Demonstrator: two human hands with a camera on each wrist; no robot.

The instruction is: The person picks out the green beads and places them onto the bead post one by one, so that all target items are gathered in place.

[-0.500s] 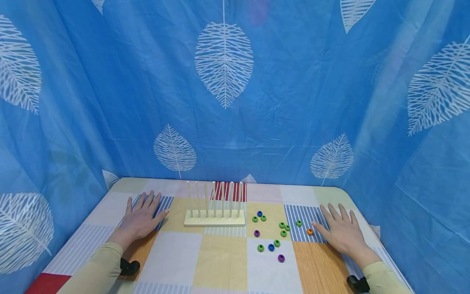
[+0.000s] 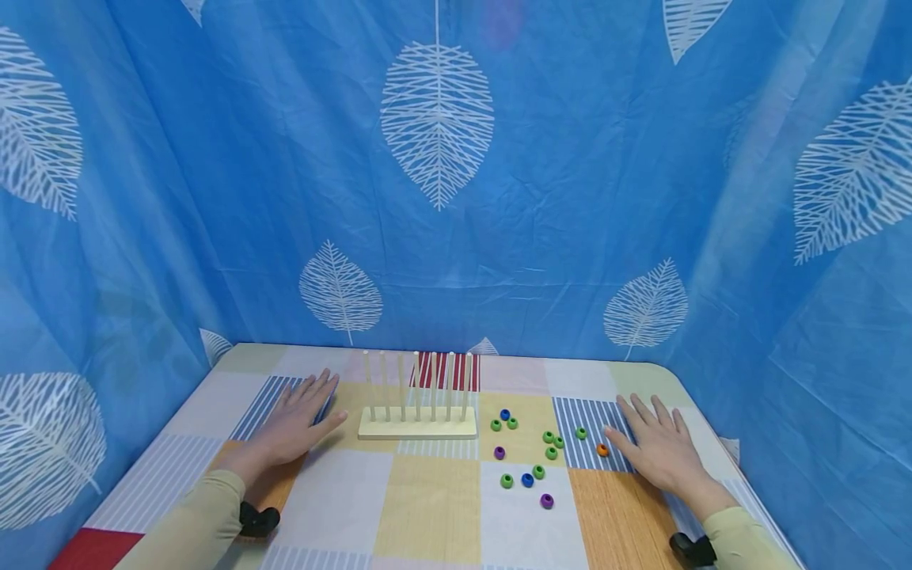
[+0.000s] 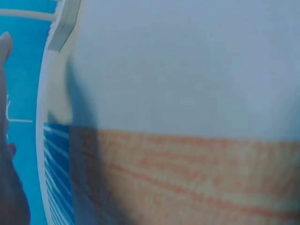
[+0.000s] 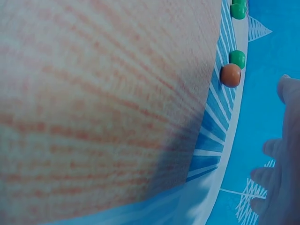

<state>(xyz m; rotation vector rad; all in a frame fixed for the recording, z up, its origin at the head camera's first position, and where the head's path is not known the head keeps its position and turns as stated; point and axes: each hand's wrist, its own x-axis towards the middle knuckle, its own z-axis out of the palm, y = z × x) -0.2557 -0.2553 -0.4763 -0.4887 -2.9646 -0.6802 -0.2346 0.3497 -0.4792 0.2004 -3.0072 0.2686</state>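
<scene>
My left hand (image 2: 290,427) is held over the left part of the table, fingers straight and nothing in them, just left of a pale wooden rack (image 2: 416,428) with several upright bare pegs. On the right, my right hand (image 2: 663,447) has its fingers spread and holds nothing. Its thumb points toward an orange bead (image 2: 602,450), with a green bead (image 2: 581,433) close by. In the right wrist view the orange bead (image 4: 230,75) and the hand (image 4: 286,154) appear apart. The left wrist view shows the left hand (image 3: 11,173) at its edge and the rack's end (image 3: 65,23).
Between rack and right hand lie several more beads: green (image 2: 552,453), blue (image 2: 527,480) and purple (image 2: 547,501). A patchwork cloth (image 2: 431,507) covers the table. Blue curtains (image 2: 499,261) with white leaves stand behind and at both sides.
My left hand has moved right, toward the rack, and its fingers are closer together. The right hand has shifted only slightly; rack and beads stay in place.
</scene>
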